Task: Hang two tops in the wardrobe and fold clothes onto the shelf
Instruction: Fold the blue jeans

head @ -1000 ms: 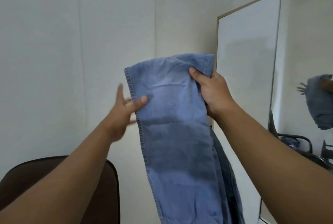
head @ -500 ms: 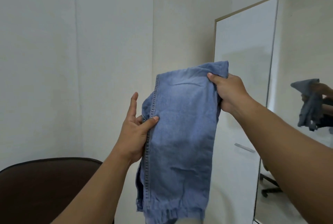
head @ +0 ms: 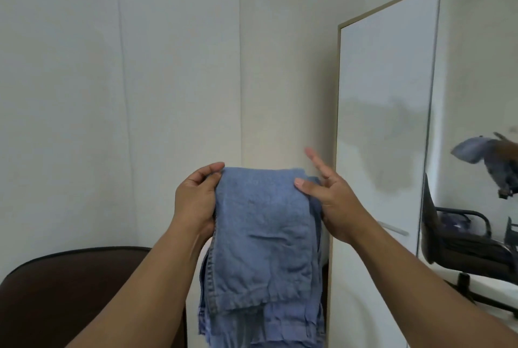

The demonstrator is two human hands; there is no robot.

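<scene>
Garment: I hold folded light-blue denim trousers (head: 263,238) in mid-air.
Left hand (head: 196,202): fingers curl round its top-left edge.
Right hand (head: 333,204): thumb pins the top-right edge; other fingers straight.
Advice: I'd align the edges before folding again.

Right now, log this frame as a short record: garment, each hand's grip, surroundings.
garment: blue jeans, folded over, held up in the air
left hand: grip curled round the fold's left edge
right hand: thumb pinches the right edge, index finger straight
surroundings: white wardrobe door and mirror at right; dark chair back lower left
</scene>
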